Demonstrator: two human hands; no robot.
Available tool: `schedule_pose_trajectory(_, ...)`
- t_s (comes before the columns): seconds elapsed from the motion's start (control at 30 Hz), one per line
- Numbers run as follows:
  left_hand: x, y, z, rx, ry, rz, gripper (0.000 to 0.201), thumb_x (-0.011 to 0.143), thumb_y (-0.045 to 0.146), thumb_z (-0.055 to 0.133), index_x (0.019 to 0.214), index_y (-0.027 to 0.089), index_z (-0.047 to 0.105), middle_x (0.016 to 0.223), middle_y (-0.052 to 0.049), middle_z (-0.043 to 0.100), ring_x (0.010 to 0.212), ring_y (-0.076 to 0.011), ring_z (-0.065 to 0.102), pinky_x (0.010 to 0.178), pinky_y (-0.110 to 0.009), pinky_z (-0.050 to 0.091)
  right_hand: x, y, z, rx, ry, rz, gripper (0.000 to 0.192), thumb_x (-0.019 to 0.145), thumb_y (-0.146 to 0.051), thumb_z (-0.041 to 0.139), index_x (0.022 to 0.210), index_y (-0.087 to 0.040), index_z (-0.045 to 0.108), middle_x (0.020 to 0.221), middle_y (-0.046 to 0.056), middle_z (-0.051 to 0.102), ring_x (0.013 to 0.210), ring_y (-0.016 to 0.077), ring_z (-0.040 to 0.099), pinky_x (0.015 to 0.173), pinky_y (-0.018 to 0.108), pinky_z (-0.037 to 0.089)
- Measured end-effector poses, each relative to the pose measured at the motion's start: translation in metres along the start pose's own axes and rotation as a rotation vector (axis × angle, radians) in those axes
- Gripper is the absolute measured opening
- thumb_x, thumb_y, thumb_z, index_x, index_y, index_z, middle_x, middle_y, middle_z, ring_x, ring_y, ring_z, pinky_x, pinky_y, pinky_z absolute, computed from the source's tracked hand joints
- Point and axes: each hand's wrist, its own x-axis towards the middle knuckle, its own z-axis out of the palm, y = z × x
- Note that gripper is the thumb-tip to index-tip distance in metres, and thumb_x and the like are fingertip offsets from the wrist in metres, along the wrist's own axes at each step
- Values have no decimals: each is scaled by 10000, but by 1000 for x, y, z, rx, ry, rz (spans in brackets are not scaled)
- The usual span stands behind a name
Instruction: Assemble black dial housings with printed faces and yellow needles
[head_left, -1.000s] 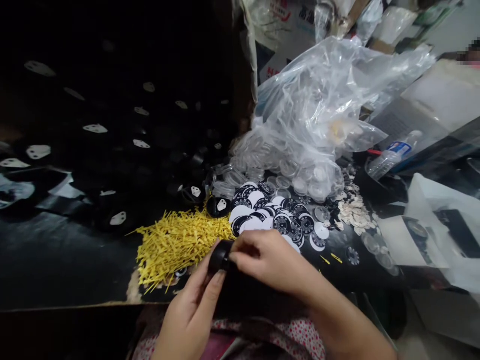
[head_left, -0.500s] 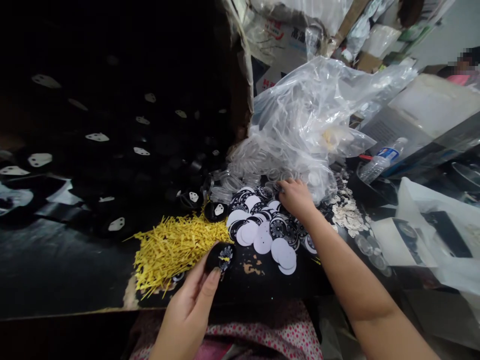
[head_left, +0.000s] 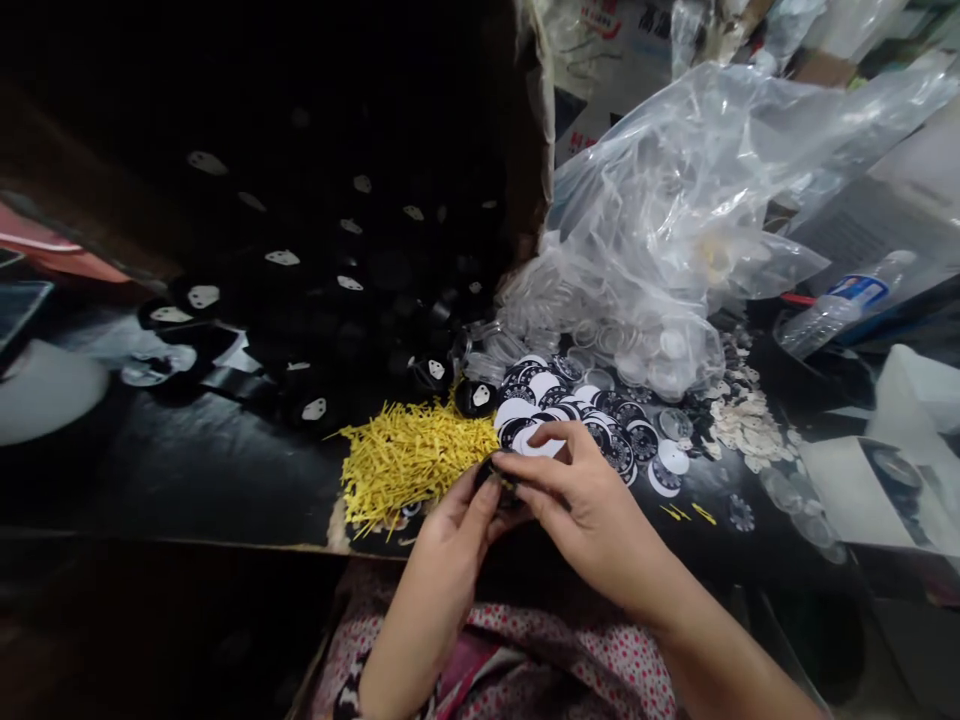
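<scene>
Near the front edge of the table, my left hand [head_left: 450,535] is closed around a small round black dial case [head_left: 489,470]. My right hand [head_left: 589,510] meets it there, its thumb and fingers gripping the top and side of the case. The fingers cover most of the dial, and I cannot make out whether a clear cover lies under them. Just left of the case is a heap of thin yellow pointers [head_left: 412,455]. Behind my hands lies a pile of printed black and white discs [head_left: 517,412]. Clear round covers [head_left: 540,300] spill out beyond it.
A large clear plastic bag [head_left: 705,170] slumps at the back. A big dark carton [head_left: 536,150] holds black cases with pale plates. Small pale plates [head_left: 746,425] lie to the right, near a plastic bottle [head_left: 847,305] and a white box [head_left: 840,480].
My right hand has come back from the clear covers to the dial case in my left hand. The dial's yellow pointer is now hidden by fingers. The view has shifted left.
</scene>
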Motion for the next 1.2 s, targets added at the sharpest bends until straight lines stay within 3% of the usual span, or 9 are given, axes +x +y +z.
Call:
schedule_pose_trajectory(0.2,-8,-3,0,-20,50,-73,351,780,402,753,1083,234,702,1227,-78,692,1115,-260,661,925,-351,561,-3,2,-3,50,13,1,310,942,-159,531,1232,-225,619,1157,83,565,1055,178,596,951,354,525)
schedule_pose_trajectory(0.37,-20,4,5,28,80,-97,246,779,433,733,938,246,716,1188,-88,706,1101,-275,666,888,-342,570,-24,3,4,-32,-67,-5,564,883,-214,644,1410,-233,444,1372,119,477,1259,245,500,1072,427,451)
schedule_pose_trajectory(0.5,-28,1,1,54,27,-37,322,775,512,703,965,254,734,1231,-111,683,1115,-306,656,885,-386,566,-34,3,5,-60,-26,32,510,855,-153,633,1340,-244,507,1332,101,529,1253,253,504,1092,454,417)
schedule_pose_trajectory(0.67,-34,-14,-10,-65,-98,-134,538,668,541,801,1087,211,729,1165,-136,708,1017,-285,683,863,-402,549,-38,-10,5,-67,-25,63,502,776,-168,696,1261,-239,587,1329,92,548,1267,267,485,1112,442,370)
schedule_pose_trajectory(0.87,-46,-23,-13,10,-126,37,527,591,541,850,979,192,777,1061,-146,743,980,-295,700,875,-384,537,-60,-23,0,-3,-108,-16,660,702,-190,782,1324,-256,572,1380,79,544,1296,260,470,1127,403,332)
schedule_pose_trajectory(0.93,-50,-22,-14,66,-134,56,545,552,556,863,944,185,784,1062,-158,747,1013,-324,694,903,-405,531,-66,-24,-4,83,-82,-63,575,745,-251,778,1291,-263,600,1350,68,573,1252,232,514,1084,352,372)
schedule_pose_trajectory(1.0,-54,-21,-13,123,-143,25,568,522,541,879,966,201,777,1112,-149,739,1063,-355,676,908,-447,536,-69,-26,-5,88,40,-41,248,903,-311,622,1127,-223,679,1179,69,662,1102,199,599,960,307,437)
schedule_pose_trajectory(1.1,-66,-21,-5,311,-94,70,620,554,538,858,1074,221,739,1253,-118,689,1222,-362,585,1004,-473,482,-69,-28,-1,-126,210,82,393,1014,-376,409,802,-166,664,829,65,696,807,186,630,742,300,426)
schedule_pose_trajectory(1.2,-77,-20,5,662,-49,213,652,654,584,762,1174,198,683,1314,-124,652,1295,-349,522,1099,-477,382,-70,-27,4,-309,254,70,420,1026,-391,374,767,-177,626,770,42,699,751,177,622,720,314,360)
